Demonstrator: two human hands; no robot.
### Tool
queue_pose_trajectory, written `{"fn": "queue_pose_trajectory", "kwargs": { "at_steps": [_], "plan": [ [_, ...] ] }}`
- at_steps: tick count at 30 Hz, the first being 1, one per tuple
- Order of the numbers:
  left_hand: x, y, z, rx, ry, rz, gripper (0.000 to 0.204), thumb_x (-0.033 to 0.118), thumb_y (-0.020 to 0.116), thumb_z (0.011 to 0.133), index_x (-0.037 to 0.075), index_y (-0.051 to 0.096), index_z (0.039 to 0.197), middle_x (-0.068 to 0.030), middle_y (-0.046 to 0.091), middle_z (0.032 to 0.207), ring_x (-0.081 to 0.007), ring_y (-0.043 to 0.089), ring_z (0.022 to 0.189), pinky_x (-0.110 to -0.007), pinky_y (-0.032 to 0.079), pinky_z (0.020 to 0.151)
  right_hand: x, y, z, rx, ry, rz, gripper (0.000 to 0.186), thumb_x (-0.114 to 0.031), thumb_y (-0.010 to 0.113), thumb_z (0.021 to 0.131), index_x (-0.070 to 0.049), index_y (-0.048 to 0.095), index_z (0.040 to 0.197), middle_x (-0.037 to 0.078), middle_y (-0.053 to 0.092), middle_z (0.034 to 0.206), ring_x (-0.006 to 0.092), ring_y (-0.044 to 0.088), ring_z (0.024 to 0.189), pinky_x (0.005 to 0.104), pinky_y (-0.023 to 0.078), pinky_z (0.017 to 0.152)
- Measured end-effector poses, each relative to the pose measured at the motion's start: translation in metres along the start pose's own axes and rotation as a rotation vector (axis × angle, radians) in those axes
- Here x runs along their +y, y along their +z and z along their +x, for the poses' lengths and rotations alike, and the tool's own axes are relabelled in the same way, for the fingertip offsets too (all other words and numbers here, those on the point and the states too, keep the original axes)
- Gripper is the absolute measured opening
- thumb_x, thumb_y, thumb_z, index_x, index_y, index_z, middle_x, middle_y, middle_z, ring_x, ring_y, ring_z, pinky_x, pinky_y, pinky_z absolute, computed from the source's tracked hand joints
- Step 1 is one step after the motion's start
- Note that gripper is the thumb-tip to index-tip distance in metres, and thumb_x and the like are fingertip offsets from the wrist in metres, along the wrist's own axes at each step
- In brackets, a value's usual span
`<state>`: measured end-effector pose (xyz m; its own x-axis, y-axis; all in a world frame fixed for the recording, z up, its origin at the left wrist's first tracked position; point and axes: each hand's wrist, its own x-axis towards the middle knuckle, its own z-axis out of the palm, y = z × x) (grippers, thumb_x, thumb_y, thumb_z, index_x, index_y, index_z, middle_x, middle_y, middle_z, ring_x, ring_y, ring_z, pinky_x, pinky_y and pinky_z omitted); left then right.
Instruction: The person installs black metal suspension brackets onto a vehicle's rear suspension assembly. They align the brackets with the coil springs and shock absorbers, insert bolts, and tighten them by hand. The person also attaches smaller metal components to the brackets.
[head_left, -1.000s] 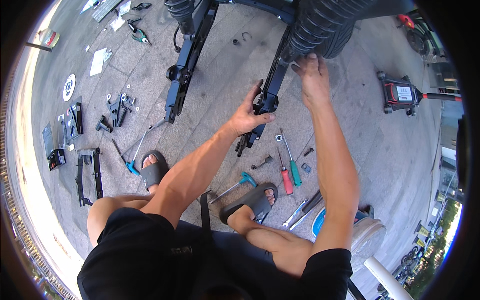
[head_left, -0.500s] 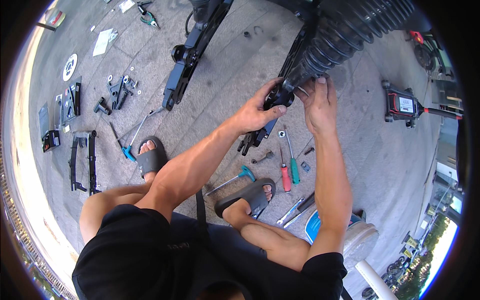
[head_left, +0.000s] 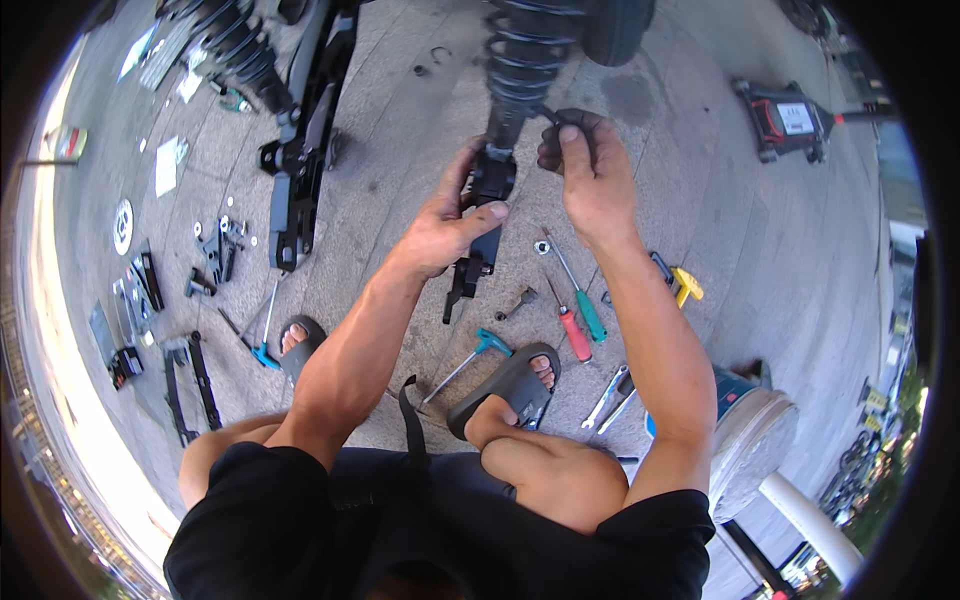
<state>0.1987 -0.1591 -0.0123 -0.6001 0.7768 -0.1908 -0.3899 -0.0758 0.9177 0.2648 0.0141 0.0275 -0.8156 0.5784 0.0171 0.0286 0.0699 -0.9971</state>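
Observation:
In front of me a black coil-spring shock absorber [head_left: 530, 55] comes down to a black suspension arm [head_left: 484, 250]. My left hand [head_left: 445, 225] is wrapped round this arm at the joint below the shock, its thumb lying across the near side. To the right of the shock, my right hand [head_left: 598, 185] is raised with its fingers curled together in a pinch. A dark, thin bit shows at its fingertips, too small and blurred to name. The fingertips of both hands are darkened.
A second spring [head_left: 238, 55] with a black arm [head_left: 300, 170] stands left. Nearer lie a red screwdriver [head_left: 574, 340], green screwdriver [head_left: 590, 318], blue T-handle key [head_left: 490, 343], bolt [head_left: 522, 299], wrench [head_left: 603, 400] and yellow-handled tool [head_left: 688, 285]. A floor jack [head_left: 785, 120] and bucket [head_left: 760, 450] are right.
The view has swung, so the shock appears further left. My right hand has drawn back from the shock's lower end, fingers now curled. My left hand stays on the arm.

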Motion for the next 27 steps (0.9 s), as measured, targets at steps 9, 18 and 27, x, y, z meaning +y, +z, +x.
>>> {"fn": "queue_pose_trajectory", "kwargs": {
  "at_steps": [9,18,27],
  "plan": [
    [0.001,0.009,0.000,0.089,0.038,-0.029,0.083,0.007,0.064,0.089,0.009,0.010,0.153,-0.0125,0.043,0.139,-0.0197,0.047,0.122,-0.033,0.038,0.103,0.034,-0.013,-0.055,-0.163,0.100,0.231,0.022,-0.006,0.057,0.094,0.002,0.055,0.115,0.004,0.061,0.091,0.0094,0.059,0.083,0.0253,0.050,0.079],
    [0.003,0.016,-0.002,0.096,0.043,-0.002,0.084,0.005,0.063,0.089,0.009,0.010,0.153,-0.0108,0.041,0.142,-0.0196,0.042,0.128,-0.034,0.031,0.109,0.026,-0.019,-0.028,-0.337,-0.006,-0.005,0.023,-0.007,0.064,0.088,0.001,0.060,0.110,0.009,0.066,0.092,0.0136,0.061,0.081,0.0276,0.050,0.073],
    [-0.001,0.013,0.001,0.073,0.054,-0.013,0.085,0.005,0.066,0.087,0.010,0.012,0.153,-0.0098,0.043,0.140,-0.0178,0.044,0.124,-0.032,0.032,0.107,0.027,-0.023,-0.028,-0.242,0.030,0.048,0.013,-0.006,0.058,0.091,0.000,0.058,0.102,0.003,0.060,0.085,0.0067,0.054,0.074,0.0235,0.045,0.065]
  ]
}}
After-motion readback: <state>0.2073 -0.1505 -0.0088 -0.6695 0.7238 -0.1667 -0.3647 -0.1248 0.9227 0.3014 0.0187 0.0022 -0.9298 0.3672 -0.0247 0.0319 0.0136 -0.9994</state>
